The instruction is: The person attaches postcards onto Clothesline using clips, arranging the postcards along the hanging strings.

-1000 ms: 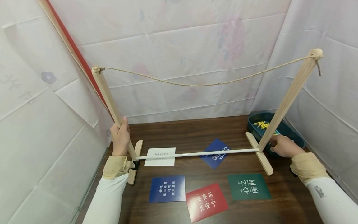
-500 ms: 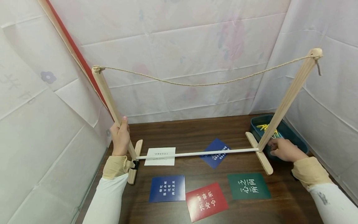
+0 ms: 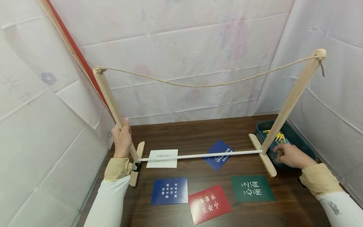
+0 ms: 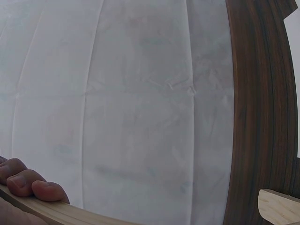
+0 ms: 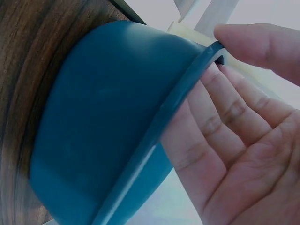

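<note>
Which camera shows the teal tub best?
The head view: most of the tub shows, with yellow clips inside, though a wooden post crosses it. The right wrist view gives only part of its wall and rim, close up; the left wrist view shows none of it.

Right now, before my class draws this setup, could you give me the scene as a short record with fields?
Left hand: grips left wooden post
Right hand: holds rim of teal bin
Bin contents: yellow clips, others unclear
Rope: sags between post tops
Flat on table: white card, two blue cards, red card, green card
</note>
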Demonstrator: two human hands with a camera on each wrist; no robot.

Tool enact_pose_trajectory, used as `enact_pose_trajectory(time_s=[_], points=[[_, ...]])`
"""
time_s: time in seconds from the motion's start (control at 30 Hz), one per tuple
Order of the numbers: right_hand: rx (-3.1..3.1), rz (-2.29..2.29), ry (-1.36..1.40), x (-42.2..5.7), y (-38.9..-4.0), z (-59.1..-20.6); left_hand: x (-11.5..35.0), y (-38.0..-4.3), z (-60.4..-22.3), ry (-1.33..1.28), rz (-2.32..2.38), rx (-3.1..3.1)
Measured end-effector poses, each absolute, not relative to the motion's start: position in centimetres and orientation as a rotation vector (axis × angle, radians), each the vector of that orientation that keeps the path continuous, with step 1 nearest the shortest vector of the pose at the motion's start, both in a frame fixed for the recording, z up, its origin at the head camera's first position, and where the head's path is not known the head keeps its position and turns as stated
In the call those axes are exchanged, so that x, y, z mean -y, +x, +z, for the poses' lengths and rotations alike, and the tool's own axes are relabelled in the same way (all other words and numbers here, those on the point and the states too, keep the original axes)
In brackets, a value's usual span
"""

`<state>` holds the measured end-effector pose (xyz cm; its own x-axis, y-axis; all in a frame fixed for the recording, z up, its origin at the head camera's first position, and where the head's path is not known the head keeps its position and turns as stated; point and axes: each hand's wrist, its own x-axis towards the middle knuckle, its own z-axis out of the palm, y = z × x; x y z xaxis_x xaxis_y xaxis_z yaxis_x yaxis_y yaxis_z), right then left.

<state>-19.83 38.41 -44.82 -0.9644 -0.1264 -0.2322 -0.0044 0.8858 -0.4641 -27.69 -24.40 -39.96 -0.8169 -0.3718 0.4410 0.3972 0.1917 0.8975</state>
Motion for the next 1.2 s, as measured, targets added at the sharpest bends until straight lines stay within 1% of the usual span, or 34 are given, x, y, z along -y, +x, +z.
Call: enact_pose_trajectory(time_s=[0.53, 1.0, 1.2], points=[[-2.756, -0.660, -0.146, -38.7, -18.5, -44.4, 24.5, -27.6, -40.1, -0.012, -1.673, 1.901], [-2.758, -0.663, -0.157, -38.8, -18.5, -44.2, 24.4, -27.6, -40.0, -0.019, -1.675, 1.886], [-2.746, -0.686, -0.118, -38.8, -18.7, -43.3, 24.4, -27.6, -39.9, -0.026, -1.678, 1.890]])
